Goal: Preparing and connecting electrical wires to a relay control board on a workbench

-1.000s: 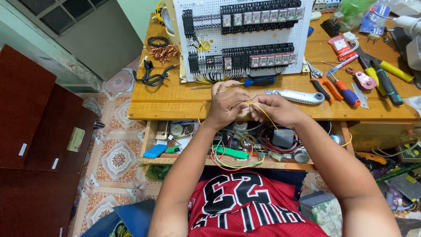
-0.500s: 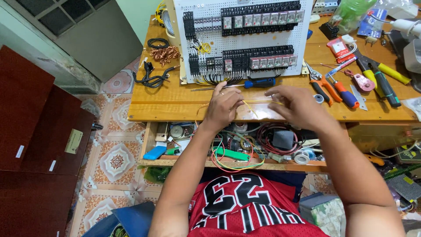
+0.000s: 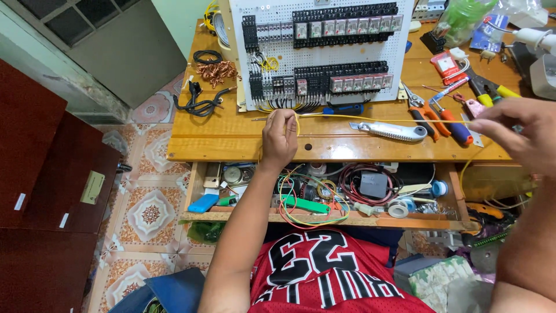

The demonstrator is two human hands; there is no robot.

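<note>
My left hand [image 3: 280, 134] pinches one end of a thin yellow wire [image 3: 370, 119] just in front of the white perforated panel [image 3: 321, 49] that carries rows of black relays. My right hand [image 3: 517, 134] holds the other end far out to the right, so the wire runs taut and nearly level above the wooden desk [image 3: 231, 136]. Under the wire lies a grey utility knife [image 3: 391, 131], with a blue-handled screwdriver [image 3: 343, 109] behind it.
Pliers, cutters and screwdrivers [image 3: 446, 113] lie at the right of the desk. A black cable [image 3: 200, 104] and a copper wire tangle [image 3: 215, 71] sit at the left. The open drawer [image 3: 324, 200] below holds wire coils and tape rolls. Dark red cabinets [image 3: 35, 191] stand at left.
My hands were together at the desk's front edge a second ago. They have drawn apart, the right hand sweeping far right and pulling the yellow wire straight.
</note>
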